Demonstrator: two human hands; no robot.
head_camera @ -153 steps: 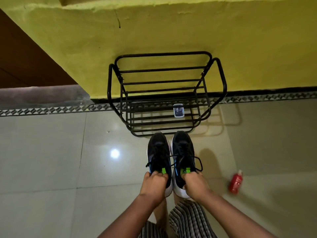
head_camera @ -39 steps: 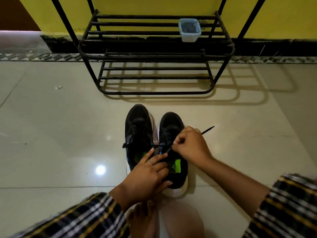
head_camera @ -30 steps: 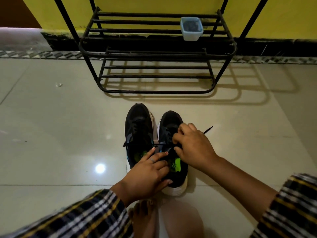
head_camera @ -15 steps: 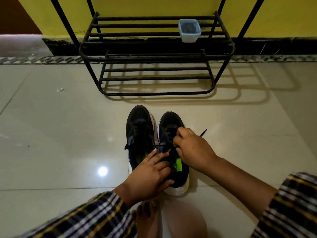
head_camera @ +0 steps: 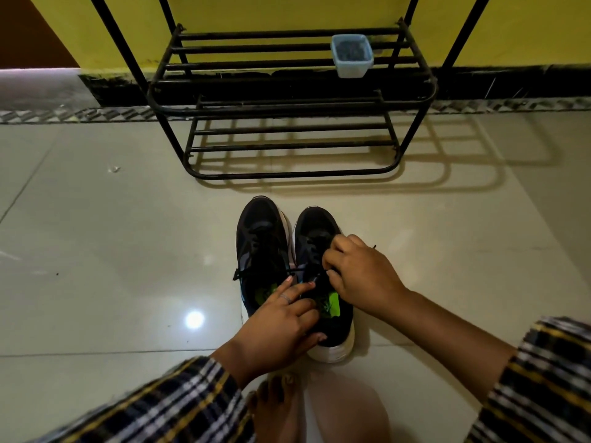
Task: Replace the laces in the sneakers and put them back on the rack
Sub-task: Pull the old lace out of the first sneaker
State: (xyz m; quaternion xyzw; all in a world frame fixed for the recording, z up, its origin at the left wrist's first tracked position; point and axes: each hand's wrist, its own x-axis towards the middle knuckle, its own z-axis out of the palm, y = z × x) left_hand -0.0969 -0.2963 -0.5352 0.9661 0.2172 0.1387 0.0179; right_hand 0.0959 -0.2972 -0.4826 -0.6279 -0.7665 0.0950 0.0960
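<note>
A: We logged the right hand (head_camera: 361,276) pinching the black lace (head_camera: 300,269) over the right sneaker (head_camera: 323,238); the left hand (head_camera: 281,321), fingers flat, steadied the tongue just beside it.

B: Agreed. Left sneaker (head_camera: 260,238) beyond it looked untouched, rack (head_camera: 287,107) far ahead bare of shoes. We judged unlacing barely started.

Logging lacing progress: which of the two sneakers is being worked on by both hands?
The right-hand sneaker: the right hand pinches its lace and the left hand rests on its tongue area; the left-hand sneaker stands beside it.
</note>
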